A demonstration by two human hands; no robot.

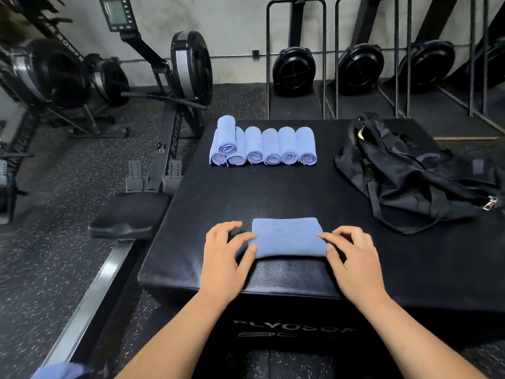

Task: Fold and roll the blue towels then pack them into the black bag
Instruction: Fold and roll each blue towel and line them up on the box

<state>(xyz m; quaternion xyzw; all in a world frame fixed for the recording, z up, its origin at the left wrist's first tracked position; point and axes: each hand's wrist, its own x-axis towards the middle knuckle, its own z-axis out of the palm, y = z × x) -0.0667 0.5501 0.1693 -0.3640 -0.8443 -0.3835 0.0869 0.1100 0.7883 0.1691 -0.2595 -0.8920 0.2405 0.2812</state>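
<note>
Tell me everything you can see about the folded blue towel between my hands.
The folded towel is light blue, soft-looking cloth, folded into a flat rectangle and not yet rolled. It lies near the front edge of the black padded box, long side running left to right. The left hand touches its left end with index fingertip and thumb; the right hand touches its right end likewise. Nothing else touches it.

Black bag (404, 170) right end cut off; bottom-left blue cloth (58, 371) blurred, cropped.
</note>
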